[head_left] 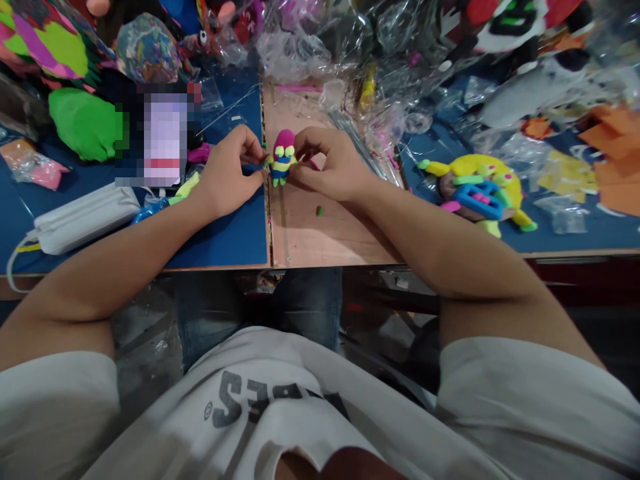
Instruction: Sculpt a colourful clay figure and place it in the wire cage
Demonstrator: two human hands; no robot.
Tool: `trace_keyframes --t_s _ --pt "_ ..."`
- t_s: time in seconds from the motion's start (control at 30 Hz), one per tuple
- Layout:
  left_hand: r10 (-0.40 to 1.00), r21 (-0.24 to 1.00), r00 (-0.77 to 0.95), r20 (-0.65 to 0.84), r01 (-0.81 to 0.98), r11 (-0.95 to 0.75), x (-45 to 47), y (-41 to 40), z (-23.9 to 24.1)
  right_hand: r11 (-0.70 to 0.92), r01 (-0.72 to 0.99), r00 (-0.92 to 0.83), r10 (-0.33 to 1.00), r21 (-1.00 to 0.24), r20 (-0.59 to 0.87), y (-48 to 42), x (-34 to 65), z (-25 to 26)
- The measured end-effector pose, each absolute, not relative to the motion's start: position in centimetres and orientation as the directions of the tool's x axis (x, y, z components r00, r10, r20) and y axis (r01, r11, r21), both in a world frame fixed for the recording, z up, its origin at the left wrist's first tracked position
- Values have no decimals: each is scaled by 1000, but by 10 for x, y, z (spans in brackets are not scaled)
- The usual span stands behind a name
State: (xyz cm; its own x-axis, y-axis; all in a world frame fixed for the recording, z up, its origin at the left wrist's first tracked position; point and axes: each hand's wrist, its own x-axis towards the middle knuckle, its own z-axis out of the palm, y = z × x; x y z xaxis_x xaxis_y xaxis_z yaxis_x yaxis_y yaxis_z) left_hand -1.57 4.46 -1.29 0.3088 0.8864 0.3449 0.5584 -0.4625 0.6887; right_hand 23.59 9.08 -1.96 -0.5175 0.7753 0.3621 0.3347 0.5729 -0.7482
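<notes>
A small clay figure (pixel 283 157) with a magenta head, yellow-green body and blue bands stands between my two hands over the bare wooden board (pixel 320 237). My left hand (pixel 231 172) pinches its left side with curled fingers. My right hand (pixel 331 165) pinches its right side, fingers bent. Both hands rest low over the table. A tiny green clay bit (pixel 319 211) lies on the board just below my right hand.
A blue mat (pixel 225 240) covers the table's left part, with a white pouch (pixel 83 218) on it. A yellow, blue and pink clay figure (pixel 477 192) lies at right. Clear plastic bags (pixel 350 47) and colourful plush items (pixel 85 120) crowd the back. Orange scraps (pixel 617 160) lie far right.
</notes>
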Motion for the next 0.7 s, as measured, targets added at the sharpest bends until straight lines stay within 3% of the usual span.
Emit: trace_keyframes --t_s 0.7 --pt "904 685 291 312 590 -427 -8 48 -12 566 292 -543 762 -771 354 96 238 -24"
